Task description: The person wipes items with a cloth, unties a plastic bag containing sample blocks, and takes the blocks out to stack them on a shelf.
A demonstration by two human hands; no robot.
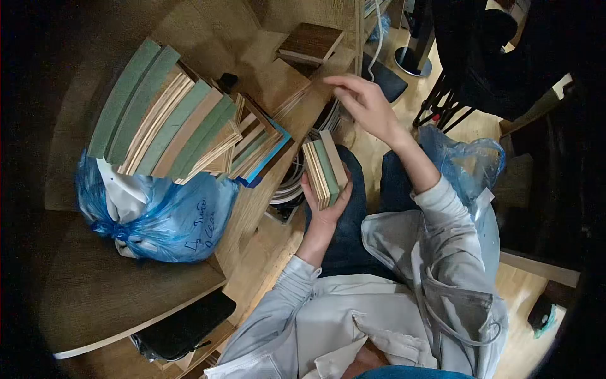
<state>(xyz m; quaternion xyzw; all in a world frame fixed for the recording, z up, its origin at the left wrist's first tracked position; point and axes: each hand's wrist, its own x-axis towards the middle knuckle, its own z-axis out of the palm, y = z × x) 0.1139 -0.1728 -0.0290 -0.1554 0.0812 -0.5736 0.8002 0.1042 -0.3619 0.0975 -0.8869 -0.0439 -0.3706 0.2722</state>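
Observation:
My left hand is closed around a small stack of rectangular board pieces, some plywood, one green and one brown, held on edge over my lap. Above and to the right of that stack, my right hand is raised with the index finger stretched out, holding nothing that I can see. On the shelf to the left stands a long row of green, brown and plywood boards. More boards with a blue piece lean at its right end. A few thin sheets lie near my right fingertips.
A knotted blue plastic bag with handwriting sits against the row. Dark brown panels lie at the shelf's back. Coiled cables are below the shelf edge. Another blue bag lies right of my legs. A black case is lower left.

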